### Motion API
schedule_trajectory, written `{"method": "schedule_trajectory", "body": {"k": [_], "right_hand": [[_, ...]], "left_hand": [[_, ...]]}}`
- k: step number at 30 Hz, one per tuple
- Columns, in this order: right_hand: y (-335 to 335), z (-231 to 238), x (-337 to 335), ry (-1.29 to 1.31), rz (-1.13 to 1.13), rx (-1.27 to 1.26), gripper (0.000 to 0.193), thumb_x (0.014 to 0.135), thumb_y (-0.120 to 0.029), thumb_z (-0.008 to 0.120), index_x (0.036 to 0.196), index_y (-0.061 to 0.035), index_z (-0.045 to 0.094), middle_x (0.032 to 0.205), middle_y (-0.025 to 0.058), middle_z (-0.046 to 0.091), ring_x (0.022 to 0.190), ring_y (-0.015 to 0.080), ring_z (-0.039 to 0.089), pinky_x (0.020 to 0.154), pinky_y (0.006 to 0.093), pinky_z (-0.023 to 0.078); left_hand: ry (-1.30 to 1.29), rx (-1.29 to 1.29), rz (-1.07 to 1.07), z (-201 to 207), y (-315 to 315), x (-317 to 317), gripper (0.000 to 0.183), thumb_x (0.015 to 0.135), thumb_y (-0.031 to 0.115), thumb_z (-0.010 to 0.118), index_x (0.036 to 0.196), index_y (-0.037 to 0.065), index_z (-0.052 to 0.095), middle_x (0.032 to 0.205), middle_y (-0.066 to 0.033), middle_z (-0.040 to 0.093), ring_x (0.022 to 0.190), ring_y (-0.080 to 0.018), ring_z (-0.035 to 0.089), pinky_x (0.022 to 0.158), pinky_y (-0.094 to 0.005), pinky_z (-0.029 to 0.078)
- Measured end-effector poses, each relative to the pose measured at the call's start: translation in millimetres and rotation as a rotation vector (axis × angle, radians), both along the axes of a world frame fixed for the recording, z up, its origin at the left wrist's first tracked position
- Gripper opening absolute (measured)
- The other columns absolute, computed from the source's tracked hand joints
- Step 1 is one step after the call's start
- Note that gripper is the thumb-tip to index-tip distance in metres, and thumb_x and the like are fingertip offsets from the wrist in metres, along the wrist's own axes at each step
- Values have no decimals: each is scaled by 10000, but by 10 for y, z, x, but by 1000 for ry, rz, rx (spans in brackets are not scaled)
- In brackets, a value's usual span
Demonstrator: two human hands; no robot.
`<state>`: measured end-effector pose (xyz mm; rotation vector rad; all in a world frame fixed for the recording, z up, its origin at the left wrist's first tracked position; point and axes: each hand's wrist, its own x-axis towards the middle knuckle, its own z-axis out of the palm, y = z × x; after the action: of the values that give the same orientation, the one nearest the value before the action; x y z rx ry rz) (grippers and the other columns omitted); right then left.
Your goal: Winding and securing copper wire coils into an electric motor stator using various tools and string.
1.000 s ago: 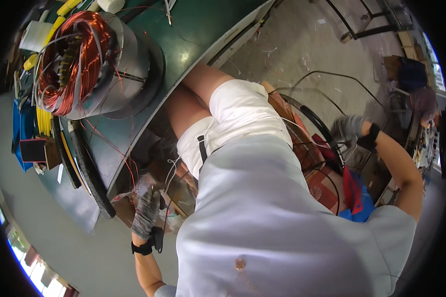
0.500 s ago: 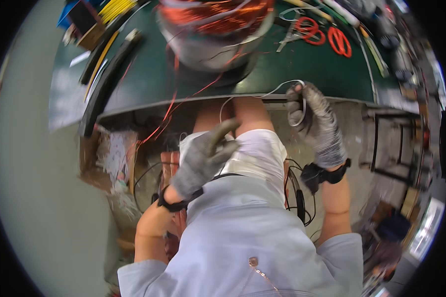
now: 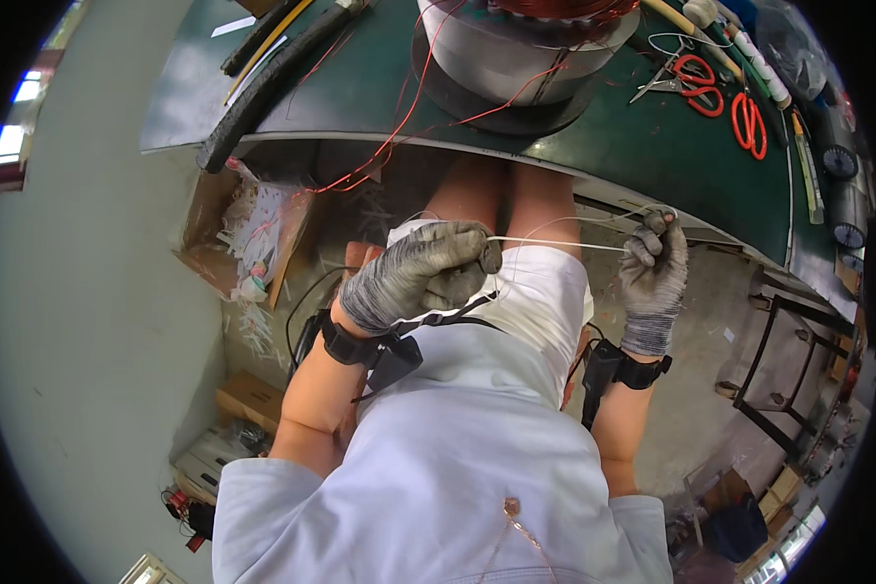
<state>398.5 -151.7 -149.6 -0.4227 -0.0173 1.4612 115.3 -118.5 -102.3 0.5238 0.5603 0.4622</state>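
A thin white cord (image 3: pixel 555 242) stretches between my hands over my lap, and a slack loop of it curves above the taut part. My left hand (image 3: pixel 420 274), in a grey work glove, is closed with its fingers pinching one end of the cord. At the right, my gloved right hand (image 3: pixel 655 273) is closed on the cord too, which passes over its raised fingertip. Ahead on the bench stands a silver metal cylinder (image 3: pixel 516 58) with copper wire windings (image 3: pixel 569 8) on top. Red wires (image 3: pixel 394 141) trail from it over the bench edge.
The green bench (image 3: pixel 672 175) bears two pairs of red-handled scissors (image 3: pixel 699 86) at the right, with rods and dark rolls (image 3: pixel 832 141) beyond. Black foam tubes (image 3: pixel 263 97) lie at the left. Below are a cardboard box (image 3: pixel 204 255) of white scraps and a black metal frame (image 3: pixel 784 350).
My left hand has gone from loosely spread to closed on the cord. My right hand has moved right and a little lower. The cord is now taut between them, and the whole view has shifted.
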Motion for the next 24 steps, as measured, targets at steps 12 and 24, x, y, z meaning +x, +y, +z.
{"method": "schedule_trajectory", "body": {"k": [12,24], "right_hand": [[-95,128,-273,-1723,133,-35,178,839,-154,573,956,-22,600,867,79,617,759,187,585,694,309,473],[26,30,-1055,-1040,440,151,248,802,-83,646,1044,-45,601,900,-21,586,753,43,522,641,176,440]], "left_hand": [[-156,-61,215,-48,109,-97,216,899,266,481,870,54,515,557,35,349,418,-33,213,349,-172,174],[32,67,262,86,-53,-19,257,897,343,484,873,89,512,562,28,357,430,-45,243,387,-183,213]]}}
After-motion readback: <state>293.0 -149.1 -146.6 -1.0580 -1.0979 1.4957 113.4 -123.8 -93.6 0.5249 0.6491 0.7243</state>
